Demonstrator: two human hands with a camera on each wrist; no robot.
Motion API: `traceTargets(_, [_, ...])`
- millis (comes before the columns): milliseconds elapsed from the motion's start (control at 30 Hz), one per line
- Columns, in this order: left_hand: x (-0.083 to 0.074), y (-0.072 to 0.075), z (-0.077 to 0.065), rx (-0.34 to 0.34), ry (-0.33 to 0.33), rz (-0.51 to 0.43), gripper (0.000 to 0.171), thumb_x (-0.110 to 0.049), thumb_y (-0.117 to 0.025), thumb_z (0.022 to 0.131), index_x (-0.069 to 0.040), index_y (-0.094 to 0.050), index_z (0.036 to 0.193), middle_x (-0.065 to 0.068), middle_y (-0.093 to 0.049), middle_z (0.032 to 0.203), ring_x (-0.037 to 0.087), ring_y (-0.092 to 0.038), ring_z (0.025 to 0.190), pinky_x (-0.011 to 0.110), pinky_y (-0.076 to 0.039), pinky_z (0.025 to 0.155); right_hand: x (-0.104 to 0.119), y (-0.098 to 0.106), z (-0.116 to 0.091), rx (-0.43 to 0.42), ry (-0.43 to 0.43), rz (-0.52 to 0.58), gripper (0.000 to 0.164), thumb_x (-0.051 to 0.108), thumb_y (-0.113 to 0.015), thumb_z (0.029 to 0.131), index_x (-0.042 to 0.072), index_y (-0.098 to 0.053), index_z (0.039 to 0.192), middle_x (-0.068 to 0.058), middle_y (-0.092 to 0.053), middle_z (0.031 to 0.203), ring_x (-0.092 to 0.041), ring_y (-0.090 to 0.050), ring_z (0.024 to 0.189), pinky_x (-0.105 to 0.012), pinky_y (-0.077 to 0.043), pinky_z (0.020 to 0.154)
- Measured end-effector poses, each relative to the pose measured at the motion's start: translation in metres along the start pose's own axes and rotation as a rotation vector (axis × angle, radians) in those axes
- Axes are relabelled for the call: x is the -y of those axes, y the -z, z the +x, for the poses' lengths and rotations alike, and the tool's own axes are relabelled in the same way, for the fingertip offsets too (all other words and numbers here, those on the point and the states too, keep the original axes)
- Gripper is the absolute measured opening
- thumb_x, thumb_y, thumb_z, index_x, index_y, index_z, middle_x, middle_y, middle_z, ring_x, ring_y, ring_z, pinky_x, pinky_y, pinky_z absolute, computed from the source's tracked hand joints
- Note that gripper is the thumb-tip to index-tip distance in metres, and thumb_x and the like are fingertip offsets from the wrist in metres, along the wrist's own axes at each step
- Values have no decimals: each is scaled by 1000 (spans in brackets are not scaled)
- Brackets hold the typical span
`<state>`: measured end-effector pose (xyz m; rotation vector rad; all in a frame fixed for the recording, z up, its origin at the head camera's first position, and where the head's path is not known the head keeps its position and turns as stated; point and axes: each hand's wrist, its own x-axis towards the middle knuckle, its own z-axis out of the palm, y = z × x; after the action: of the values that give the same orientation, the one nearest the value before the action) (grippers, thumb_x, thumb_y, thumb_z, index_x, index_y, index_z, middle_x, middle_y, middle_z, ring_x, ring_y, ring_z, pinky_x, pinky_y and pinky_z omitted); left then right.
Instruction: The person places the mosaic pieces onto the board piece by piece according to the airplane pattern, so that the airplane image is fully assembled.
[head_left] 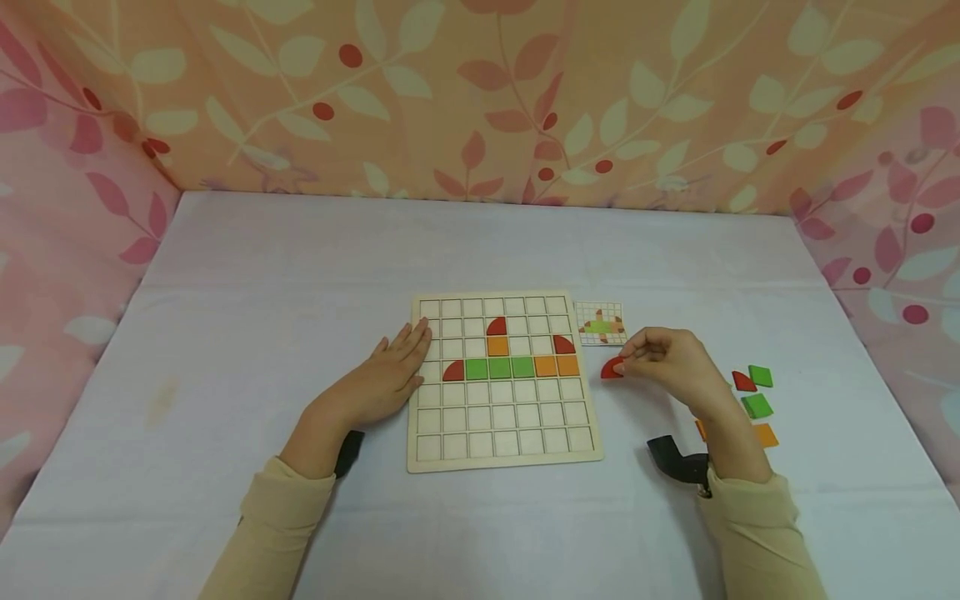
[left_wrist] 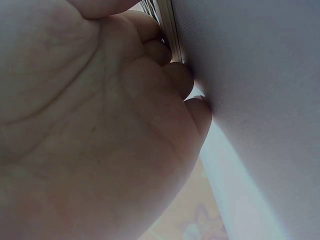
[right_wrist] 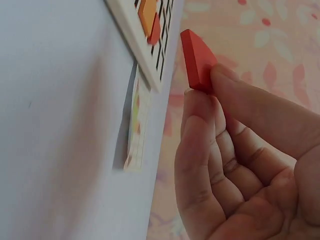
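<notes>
- Just right of the board (head_left: 517,417), the right grip (head_left: 670,360) pinches the red piece (head_left: 611,368) between thumb and fingers, seemingly raised off the counter (head_left: 300,250).
- A light pinch at one end, edges left free, should help it seat flat.
- At the board's left edge, the left grip (head_left: 386,373) lies with fingers extended, touching the rim; gentle pressure there would likely prevent sliding.
- Beside the board's upper right lies the card (head_left: 600,323); best match the curve's turn to it before lowering.
- Farther right, green squares (head_left: 759,406) lie loose, best left undisturbed by the sleeve (head_left: 757,508).
</notes>
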<state>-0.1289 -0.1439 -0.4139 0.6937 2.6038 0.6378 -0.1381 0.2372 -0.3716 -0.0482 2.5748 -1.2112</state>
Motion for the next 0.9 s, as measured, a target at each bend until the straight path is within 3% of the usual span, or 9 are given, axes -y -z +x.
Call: traceTargets(900, [-1,-1,1,-5,1,14,61,-15,-43,100,2,-11,149,13,1,157,30,0,143,53,-7,112,62,-74,22,113,169,136,9,2,-74,77,1,-67,82,-5,-65,76,-16,-61,69,-26,-51,66])
